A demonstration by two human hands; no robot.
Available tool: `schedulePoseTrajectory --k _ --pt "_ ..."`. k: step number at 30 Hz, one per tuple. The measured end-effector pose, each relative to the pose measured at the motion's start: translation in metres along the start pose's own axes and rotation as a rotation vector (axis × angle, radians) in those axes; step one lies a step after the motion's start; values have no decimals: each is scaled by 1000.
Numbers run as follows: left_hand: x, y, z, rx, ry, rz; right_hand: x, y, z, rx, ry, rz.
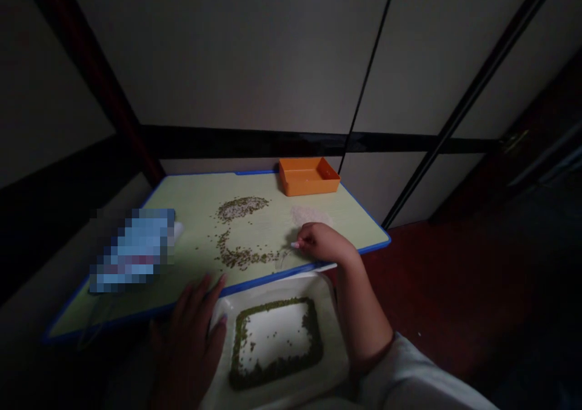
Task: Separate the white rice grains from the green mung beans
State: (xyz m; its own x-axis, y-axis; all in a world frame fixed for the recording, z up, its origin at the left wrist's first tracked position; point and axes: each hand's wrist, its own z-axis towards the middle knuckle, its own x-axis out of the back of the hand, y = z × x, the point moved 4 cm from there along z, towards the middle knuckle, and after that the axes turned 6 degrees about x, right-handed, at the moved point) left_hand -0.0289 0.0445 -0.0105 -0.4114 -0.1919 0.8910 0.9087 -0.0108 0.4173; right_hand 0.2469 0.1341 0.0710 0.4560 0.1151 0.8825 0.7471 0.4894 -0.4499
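Ok, your R hand (321, 240) is pinched round the pale end of a small clear tool (284, 255) (too dim to tell its exact shape), at the near right of the board (182, 198), tool tip by the near patch of green grains (240, 258). Pale grains (309, 215) lie just beyond that hand, w/ an orange tray (311, 187) far right. Your L hand (195, 322) is open, fingers apart, nothing visible in it, at the left side of the white tub (333, 340); can't tell if touching.
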Motion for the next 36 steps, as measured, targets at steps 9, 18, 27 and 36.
schedulePoseTrajectory --k 9,18,27,36 --pt "3 -1 0 -30 26 21 1 -5 2 2 97 9" --pt "5 0 1 -28 40 23 -7 -12 9 10 104 36" --pt "-5 -9 6 -49 40 29 8 -12 9 -64 194 -159" --pt "-22 -30 15 -180 11 -67 -1 -19 16 -225 407 -193"
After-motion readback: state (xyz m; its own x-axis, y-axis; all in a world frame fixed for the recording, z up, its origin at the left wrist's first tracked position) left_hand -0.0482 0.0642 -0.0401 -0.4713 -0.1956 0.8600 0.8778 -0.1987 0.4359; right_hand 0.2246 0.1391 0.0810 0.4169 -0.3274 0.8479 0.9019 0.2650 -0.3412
